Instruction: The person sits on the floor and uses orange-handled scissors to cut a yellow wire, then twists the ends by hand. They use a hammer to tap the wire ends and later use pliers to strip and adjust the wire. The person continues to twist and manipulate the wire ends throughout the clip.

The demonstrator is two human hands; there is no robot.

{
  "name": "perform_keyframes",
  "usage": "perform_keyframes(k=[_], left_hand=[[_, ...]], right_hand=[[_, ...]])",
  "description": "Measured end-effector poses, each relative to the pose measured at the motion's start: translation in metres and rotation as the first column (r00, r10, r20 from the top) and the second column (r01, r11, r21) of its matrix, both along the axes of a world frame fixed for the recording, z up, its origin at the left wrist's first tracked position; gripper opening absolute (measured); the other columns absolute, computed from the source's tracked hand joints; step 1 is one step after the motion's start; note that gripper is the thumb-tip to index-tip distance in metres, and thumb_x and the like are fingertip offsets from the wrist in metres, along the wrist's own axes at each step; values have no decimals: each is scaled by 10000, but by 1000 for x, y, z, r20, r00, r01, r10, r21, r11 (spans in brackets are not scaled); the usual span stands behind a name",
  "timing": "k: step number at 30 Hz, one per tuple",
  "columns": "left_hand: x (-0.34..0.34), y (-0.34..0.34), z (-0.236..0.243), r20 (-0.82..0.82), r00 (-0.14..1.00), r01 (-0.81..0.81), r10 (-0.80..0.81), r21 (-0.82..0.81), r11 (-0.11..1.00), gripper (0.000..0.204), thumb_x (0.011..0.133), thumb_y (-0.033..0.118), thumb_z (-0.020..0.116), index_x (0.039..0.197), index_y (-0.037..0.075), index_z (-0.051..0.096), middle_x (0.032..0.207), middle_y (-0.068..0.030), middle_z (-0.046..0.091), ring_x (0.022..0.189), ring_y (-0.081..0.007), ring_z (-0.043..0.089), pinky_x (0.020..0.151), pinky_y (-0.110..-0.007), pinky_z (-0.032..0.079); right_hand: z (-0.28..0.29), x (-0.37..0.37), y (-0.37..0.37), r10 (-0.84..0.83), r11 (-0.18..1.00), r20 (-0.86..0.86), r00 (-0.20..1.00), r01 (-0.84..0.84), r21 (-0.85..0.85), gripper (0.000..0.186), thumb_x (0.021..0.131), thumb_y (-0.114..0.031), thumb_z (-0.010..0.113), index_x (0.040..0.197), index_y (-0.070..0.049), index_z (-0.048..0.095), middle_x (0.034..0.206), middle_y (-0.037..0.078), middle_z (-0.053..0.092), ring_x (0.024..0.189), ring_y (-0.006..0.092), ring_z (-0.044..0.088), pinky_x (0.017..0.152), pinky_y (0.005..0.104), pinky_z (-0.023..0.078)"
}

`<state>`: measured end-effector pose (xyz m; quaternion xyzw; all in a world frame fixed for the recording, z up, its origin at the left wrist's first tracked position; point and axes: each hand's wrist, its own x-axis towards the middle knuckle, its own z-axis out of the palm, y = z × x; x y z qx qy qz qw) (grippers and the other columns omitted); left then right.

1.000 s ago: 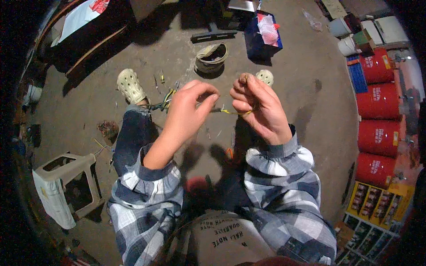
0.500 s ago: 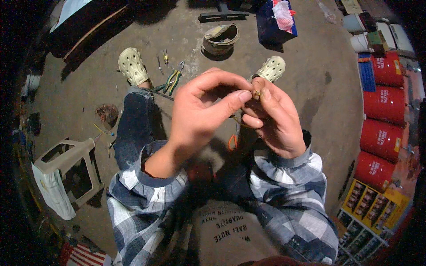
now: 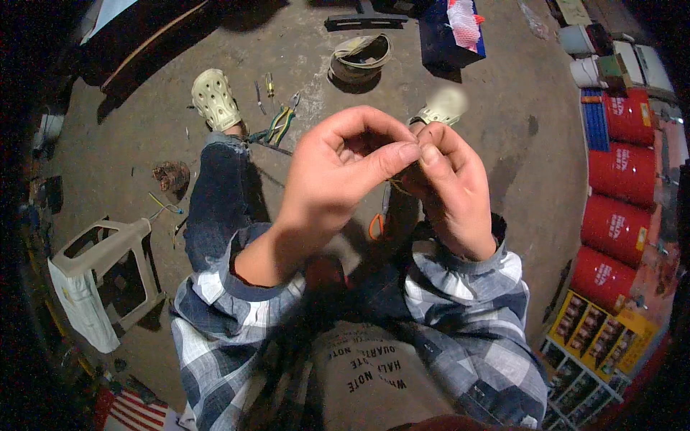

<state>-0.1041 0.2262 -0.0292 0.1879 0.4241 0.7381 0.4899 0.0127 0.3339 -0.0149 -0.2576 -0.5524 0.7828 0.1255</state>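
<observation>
My left hand (image 3: 341, 161) and my right hand (image 3: 456, 183) meet in front of me, thumbs and forefingers pinched together at the tips. What lies between the fingertips is too small and too covered to make out. Thin yellowish strands (image 3: 399, 188) show below the pinch, beside the right hand's curled fingers. Under the hands, orange-handled scissors (image 3: 376, 227) lie between my legs, partly in shadow. Beyond the left hand, green-and-yellow pliers (image 3: 283, 128) and a screwdriver (image 3: 270, 85) rest on the floor.
An overturned beige stool (image 3: 133, 233) lies at left, near a brown clump (image 3: 171, 178) and coloured wire pieces (image 3: 165, 205). A fabric bucket (image 3: 361, 61) and a dark blue box (image 3: 451, 50) stand ahead. Red drums (image 3: 624, 176) and a yellow-edged rack (image 3: 600, 332) line the right.
The small brass-coloured piece seen between the fingertips earlier is now covered by the fingers. My right thumb has closed in toward the left fingertips. The view has shifted slightly.
</observation>
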Motion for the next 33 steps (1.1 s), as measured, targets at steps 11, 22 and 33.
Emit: perform_keyframes(k=[11,22,33], left_hand=[[2,1,0,-79,996,-29,31,20,999,141,833,12,608,971,-14,626,908,-59,638,861,-111,589,770,-228,460],[0,-2,8,-114,993,-25,27,17,1000,120,814,7,625,924,-38,614,872,-72,613,816,-119,584,741,-232,466],[0,-3,6,-376,921,-84,98,55,995,110,777,5,648,882,-23,636,859,-67,584,801,-124,540,709,-220,408]], right_hand=[[4,-1,4,23,953,-49,999,-37,-299,223,962,-254,469,1020,-42,505,778,-41,443,610,20,319,502,175,253],[3,-2,3,16,976,-69,997,-31,-218,151,934,-225,532,922,-76,506,768,-45,459,621,37,360,516,198,271],[-2,0,3,31,988,-182,983,-57,-142,170,902,-210,582,895,-71,486,805,-23,465,667,50,414,549,195,322]])
